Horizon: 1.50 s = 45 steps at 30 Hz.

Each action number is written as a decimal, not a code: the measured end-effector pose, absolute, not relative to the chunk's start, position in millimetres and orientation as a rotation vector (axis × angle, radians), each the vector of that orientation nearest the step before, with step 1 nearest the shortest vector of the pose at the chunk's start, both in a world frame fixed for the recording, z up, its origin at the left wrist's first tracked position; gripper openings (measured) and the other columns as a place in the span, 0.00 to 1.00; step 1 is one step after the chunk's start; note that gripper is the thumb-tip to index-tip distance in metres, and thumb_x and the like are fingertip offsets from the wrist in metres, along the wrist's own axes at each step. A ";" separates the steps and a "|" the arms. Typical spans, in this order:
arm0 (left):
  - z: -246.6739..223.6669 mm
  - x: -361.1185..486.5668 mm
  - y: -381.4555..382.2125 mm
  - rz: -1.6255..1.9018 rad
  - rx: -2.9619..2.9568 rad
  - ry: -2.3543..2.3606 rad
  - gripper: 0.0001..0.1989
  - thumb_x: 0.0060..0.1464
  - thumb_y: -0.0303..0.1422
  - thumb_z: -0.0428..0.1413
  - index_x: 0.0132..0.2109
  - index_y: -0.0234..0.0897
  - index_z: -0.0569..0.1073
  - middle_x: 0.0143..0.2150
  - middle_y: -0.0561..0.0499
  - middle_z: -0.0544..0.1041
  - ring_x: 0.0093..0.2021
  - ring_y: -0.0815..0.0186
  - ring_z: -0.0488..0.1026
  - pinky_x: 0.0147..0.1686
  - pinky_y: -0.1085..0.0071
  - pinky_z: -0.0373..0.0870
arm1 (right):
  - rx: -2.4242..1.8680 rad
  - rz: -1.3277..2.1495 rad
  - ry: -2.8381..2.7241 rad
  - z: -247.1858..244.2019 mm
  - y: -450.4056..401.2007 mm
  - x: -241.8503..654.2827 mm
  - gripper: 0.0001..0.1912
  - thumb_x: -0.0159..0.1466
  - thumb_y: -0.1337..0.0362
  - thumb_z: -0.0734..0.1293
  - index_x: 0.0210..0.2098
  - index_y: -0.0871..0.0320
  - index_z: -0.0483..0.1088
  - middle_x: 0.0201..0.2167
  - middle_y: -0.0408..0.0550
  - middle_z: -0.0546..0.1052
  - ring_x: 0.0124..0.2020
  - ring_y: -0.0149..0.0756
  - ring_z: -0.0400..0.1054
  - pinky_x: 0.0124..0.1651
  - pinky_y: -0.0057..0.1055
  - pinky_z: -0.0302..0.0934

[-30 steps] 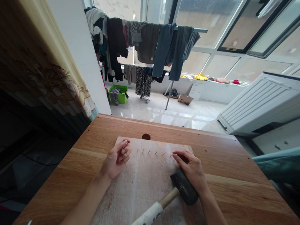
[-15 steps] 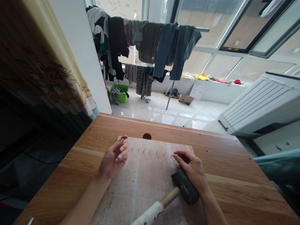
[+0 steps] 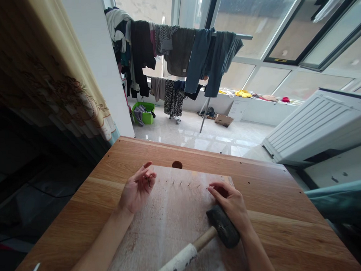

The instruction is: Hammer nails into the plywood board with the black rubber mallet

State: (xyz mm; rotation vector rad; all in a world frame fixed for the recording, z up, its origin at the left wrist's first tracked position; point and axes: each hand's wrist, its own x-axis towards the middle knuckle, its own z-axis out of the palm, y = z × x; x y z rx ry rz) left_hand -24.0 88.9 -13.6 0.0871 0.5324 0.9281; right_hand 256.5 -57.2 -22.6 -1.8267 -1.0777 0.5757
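A worn, whitish board [image 3: 174, 218] lies on the wooden table. Several thin nails [image 3: 189, 184] stand in a row near its far edge, some leaning. My left hand [image 3: 138, 190] is palm up over the board's left edge, fingers half curled around loose nails [image 3: 148, 183]. At the right end of the row, my right hand [image 3: 228, 199] has thumb and forefinger pinched on a small nail [image 3: 207, 188], mostly hidden by the fingertips. A mallet with a black head [image 3: 222, 225] rests on the board beside my right wrist, its white-wrapped handle pointing toward me.
The wooden tabletop [image 3: 278, 227] has a round hole [image 3: 177, 164] beyond the board. Past the table stand a clothes rack with hanging trousers [image 3: 222, 63], a green basket [image 3: 147, 115] and a white ribbed cabinet [image 3: 316, 123]. A curtain [image 3: 78, 91] hangs at left.
My left fingers have loosened and spread a little, so the nails in them now show. My right hand and the mallet have stayed in place.
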 end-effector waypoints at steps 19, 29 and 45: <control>-19.4 -23.1 88.2 0.887 0.133 0.399 0.09 0.62 0.22 0.52 0.41 0.26 0.78 0.18 0.61 0.55 0.19 0.75 0.60 0.23 0.78 0.64 | -1.853 0.550 -1.101 -24.1 -57.7 258.3 0.23 0.59 0.41 0.74 0.34 0.55 0.81 0.32 0.51 0.82 0.32 0.45 0.74 0.41 0.39 0.69; -19.8 -24.9 90.1 0.765 0.069 0.441 0.12 0.65 0.28 0.50 0.44 0.26 0.76 0.23 0.56 0.59 0.21 0.74 0.60 0.23 0.80 0.67 | -1.828 0.532 -1.133 -21.5 -56.4 256.3 0.21 0.61 0.43 0.73 0.33 0.55 0.81 0.35 0.51 0.81 0.35 0.44 0.74 0.42 0.38 0.69; -19.8 -20.2 84.0 0.778 0.409 0.452 0.10 0.56 0.31 0.61 0.45 0.31 0.79 0.37 0.43 0.80 0.39 0.61 0.78 0.45 0.65 0.77 | -1.812 0.540 -1.183 -21.1 -57.4 256.8 0.19 0.62 0.45 0.72 0.35 0.55 0.81 0.37 0.50 0.80 0.33 0.41 0.73 0.40 0.35 0.67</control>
